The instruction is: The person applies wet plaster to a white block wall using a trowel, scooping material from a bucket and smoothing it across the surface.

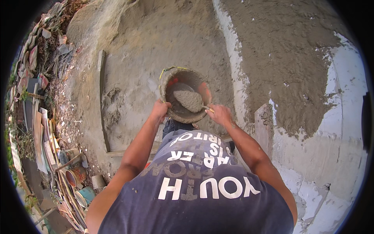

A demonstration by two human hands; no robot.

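Building site (half-plastered block wall (311, 78))

A white block wall (331, 156) stands at the right, and rough grey plaster (280, 58) covers its upper part. Left of the wall a long wooden plank (102, 97) lies on the sandy ground (136, 58). Far left of the wall there are old paint cans (76, 175) and a heap of boards (41, 136).
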